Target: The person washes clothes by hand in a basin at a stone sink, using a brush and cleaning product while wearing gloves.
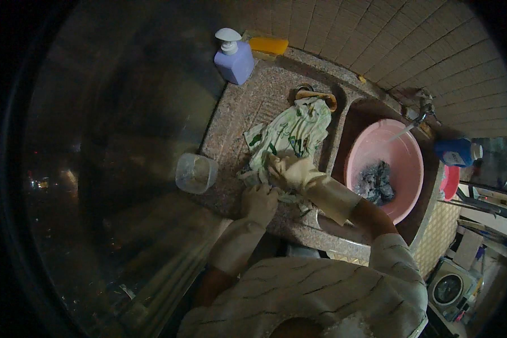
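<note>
A white cloth garment with a green leaf print [293, 131] lies spread and rumpled on the ribbed stone washboard [243, 114]. My left hand [257, 203], in a pale rubber glove, is closed on the garment's near edge. My right hand [289, 169], gloved the same way, presses on the cloth just beyond it; how its fingers hold the cloth is hard to tell. To the right, a pink plastic basin [412, 186] stands in the stone sink [355, 116], with dark wet fabric [376, 181] in it. Water runs from the metal tap [426, 107] into the basin.
A clear plastic container [196, 173] stands at the washboard's left edge. At the far corner are a purple pump bottle [235, 63] and a yellow bar [268, 45], perhaps soap. A brown brush-like object [321, 97] touches the garment's far end. A blue bottle [453, 152] stands right of the sink.
</note>
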Available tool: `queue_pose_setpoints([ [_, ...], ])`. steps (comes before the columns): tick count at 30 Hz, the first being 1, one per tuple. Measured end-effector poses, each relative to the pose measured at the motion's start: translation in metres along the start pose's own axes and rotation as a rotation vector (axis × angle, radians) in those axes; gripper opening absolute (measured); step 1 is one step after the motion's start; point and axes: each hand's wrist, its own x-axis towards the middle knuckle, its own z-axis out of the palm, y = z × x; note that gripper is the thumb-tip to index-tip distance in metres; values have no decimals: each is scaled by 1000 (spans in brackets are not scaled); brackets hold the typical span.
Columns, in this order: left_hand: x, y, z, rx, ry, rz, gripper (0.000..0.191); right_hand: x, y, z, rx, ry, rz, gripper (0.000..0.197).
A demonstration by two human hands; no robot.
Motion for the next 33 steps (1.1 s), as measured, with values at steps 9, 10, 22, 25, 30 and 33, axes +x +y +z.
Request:
queue_pose_setpoints([
  [9, -7, -3, -1, 88, 47, 15, 12, -12, -45, -47, -434, -44, -431, 37],
  [10, -5, -2, -3, 68, 49, 28, 11, -13, -45, -50, -467, -73, -446, 39],
  [22, -5, -1, -7, -16, 133, 61, 15, 45, 25, -40, -182, -236, 6, 37],
  [25, -2, -1, 1, 20, 115, 41, 19, 83, 85, -80, -270, -163, 269, 37],
  [30, -6, -1, 2, 132, 10, -10, 19, 65, 51, -75, -430, -89, 235, 35],
  [33, -7, 1, -4, 79, 14, 5, 21, 7, 10, -35, -381, 62, -167, 64],
])
